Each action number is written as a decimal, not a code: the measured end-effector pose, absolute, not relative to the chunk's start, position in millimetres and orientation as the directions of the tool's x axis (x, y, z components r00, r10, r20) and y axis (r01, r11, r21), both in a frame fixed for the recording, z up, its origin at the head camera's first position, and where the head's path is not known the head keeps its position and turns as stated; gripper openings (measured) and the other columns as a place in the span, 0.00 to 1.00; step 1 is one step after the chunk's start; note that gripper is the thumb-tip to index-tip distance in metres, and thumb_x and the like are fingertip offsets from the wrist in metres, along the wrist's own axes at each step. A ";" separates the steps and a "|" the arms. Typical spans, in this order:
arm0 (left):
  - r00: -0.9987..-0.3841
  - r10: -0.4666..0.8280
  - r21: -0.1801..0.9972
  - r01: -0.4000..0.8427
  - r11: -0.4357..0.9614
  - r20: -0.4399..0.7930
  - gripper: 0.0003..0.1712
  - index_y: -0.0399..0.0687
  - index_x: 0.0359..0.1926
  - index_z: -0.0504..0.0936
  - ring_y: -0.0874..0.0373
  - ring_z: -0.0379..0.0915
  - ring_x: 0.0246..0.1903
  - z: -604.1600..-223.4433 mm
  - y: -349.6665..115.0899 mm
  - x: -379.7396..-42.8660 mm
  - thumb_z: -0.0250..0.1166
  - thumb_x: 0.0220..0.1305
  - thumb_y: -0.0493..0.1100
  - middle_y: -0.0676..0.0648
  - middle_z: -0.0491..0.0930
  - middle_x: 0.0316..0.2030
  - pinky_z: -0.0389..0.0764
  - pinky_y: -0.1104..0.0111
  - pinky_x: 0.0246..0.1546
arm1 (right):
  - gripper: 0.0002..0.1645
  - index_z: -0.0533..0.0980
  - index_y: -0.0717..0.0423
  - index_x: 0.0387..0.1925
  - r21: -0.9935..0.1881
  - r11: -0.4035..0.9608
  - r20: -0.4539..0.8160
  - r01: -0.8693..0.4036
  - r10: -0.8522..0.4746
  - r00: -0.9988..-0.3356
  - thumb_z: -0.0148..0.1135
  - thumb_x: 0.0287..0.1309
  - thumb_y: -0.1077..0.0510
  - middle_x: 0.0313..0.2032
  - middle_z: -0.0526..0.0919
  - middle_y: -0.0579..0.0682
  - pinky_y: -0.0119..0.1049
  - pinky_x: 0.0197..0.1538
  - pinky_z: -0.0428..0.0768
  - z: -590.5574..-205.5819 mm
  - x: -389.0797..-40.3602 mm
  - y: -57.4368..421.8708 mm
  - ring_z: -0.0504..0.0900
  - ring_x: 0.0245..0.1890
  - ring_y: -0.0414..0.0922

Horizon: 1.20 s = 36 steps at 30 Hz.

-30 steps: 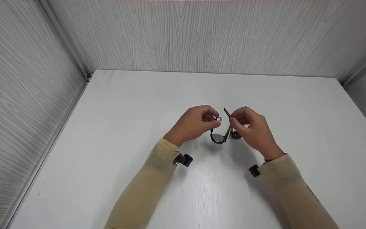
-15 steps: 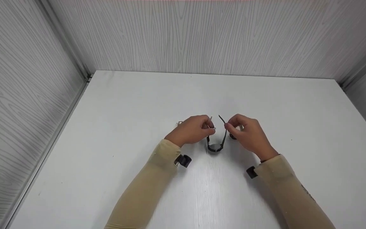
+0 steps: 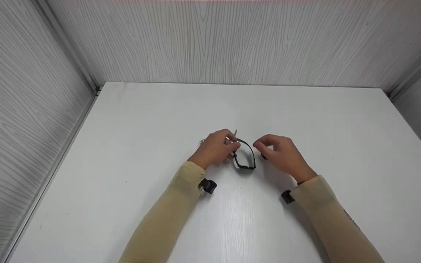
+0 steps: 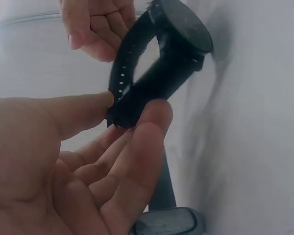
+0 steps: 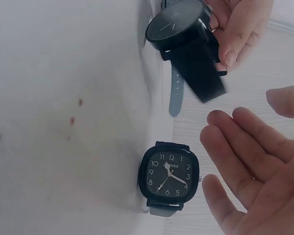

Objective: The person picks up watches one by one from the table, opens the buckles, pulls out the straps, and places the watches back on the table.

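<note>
- The round watch (image 5: pixel 186 46) was all black, with a round dark face and thin pale lines on the glass.
- Its strap (image 4: pixel 157 81) was black too and bent into a loop; one part had a row of little holes.
- The left hand (image 3: pixel 215 149) pinched the strap ends with its thumb on one side and its fingers (image 4: pixel 147 142) on the other, with no gap left around the strap. I could not tell if the buckle was done up.
- In the head view, the loop stuck out from those fingertips toward 4 o'clock, with the face part at the bottom. I could not tell if it touched the white table (image 3: pixel 141 190).
- In the left wrist view, the face sat at 1 o'clock from the pinch.
- The right hand (image 3: pixel 285 153) had loose, bent fingers, with space between thumb and fingertips, and held nothing. The round watch was near its fingertips but apart, at 11 o'clock from them in the right wrist view.
- A square watch (image 5: pixel 169 174) with white numbers lay at 9 o'clock from the right hand in that view.
- A grey watch (image 4: pixel 169 221) lay at 5 o'clock from the pinch in the left wrist view.
</note>
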<state>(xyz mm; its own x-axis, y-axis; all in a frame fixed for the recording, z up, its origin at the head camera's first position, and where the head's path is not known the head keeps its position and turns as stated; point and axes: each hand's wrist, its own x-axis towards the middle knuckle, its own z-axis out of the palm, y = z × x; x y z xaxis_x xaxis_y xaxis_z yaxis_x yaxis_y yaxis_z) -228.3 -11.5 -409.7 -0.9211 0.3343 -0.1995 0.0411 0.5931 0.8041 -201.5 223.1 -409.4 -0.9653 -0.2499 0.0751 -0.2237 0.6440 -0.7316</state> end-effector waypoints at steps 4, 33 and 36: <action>-0.941 0.290 0.813 0.027 0.582 -0.176 0.16 0.49 0.56 0.78 0.58 0.85 0.33 -412.3 -13.8 -230.0 0.65 0.73 0.50 0.51 0.87 0.39 0.79 0.68 0.31 | 0.16 0.86 0.52 0.48 -0.724 0.642 0.091 -0.251 -0.271 -0.958 0.61 0.74 0.46 0.46 0.90 0.49 0.48 0.54 0.77 -406.7 -200.6 223.9 0.84 0.46 0.46; -0.908 0.416 0.623 0.359 0.695 0.059 0.19 0.54 0.63 0.77 0.58 0.81 0.46 -352.4 -39.1 -209.4 0.59 0.75 0.48 0.53 0.84 0.50 0.79 0.62 0.51 | 0.09 0.85 0.52 0.45 -0.492 0.810 0.211 -0.320 -0.246 -0.946 0.61 0.71 0.58 0.26 0.81 0.46 0.41 0.34 0.73 -369.2 -193.6 259.1 0.74 0.26 0.45; -0.904 0.423 0.626 0.363 0.690 0.059 0.19 0.54 0.63 0.77 0.58 0.82 0.46 -352.0 -38.0 -205.9 0.60 0.74 0.47 0.53 0.84 0.50 0.80 0.61 0.50 | 0.10 0.85 0.52 0.47 -0.461 0.838 0.118 -0.292 -0.268 -0.956 0.62 0.70 0.57 0.25 0.80 0.46 0.42 0.32 0.72 -374.1 -197.4 261.0 0.73 0.24 0.45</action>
